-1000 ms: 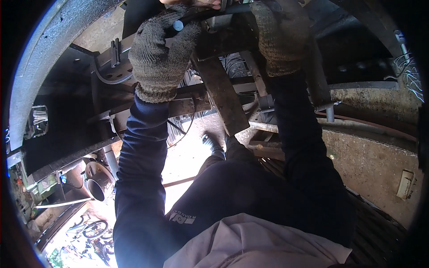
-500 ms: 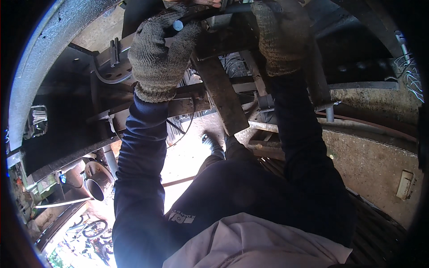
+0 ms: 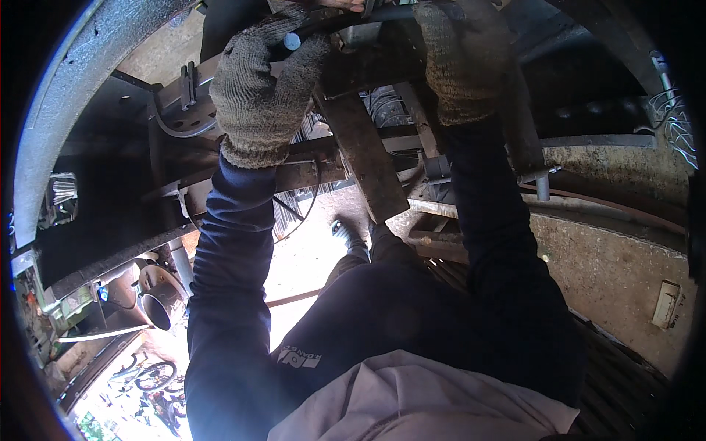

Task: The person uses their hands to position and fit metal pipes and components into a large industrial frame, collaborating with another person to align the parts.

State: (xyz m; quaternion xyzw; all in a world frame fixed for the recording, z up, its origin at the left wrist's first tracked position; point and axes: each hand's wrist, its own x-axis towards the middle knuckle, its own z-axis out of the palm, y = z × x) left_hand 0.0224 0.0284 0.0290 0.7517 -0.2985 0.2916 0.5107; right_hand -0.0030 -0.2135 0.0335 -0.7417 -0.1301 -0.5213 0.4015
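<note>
Left hand [image 3: 259, 95] and right hand [image 3: 469, 70] still grasp the dark bar [image 3: 390, 13]; the bare hand [image 3: 343, 4] above shows less

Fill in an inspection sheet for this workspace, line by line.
Surface: flat beam slanting downward; floor glaring white.
Job's things: dark round bar, pale end showing at the left grip.
Clutter: bicycle and open-ended pipe, lower left.
Grips: both in knit gloves; left closed around the bar; right grip at the bar, finger closure unclear.
Cables: thin dark cable looping below the left grip; thin wires, far right.
Surroundings: another person's hand, top edge; stained brown panel, right.
</note>
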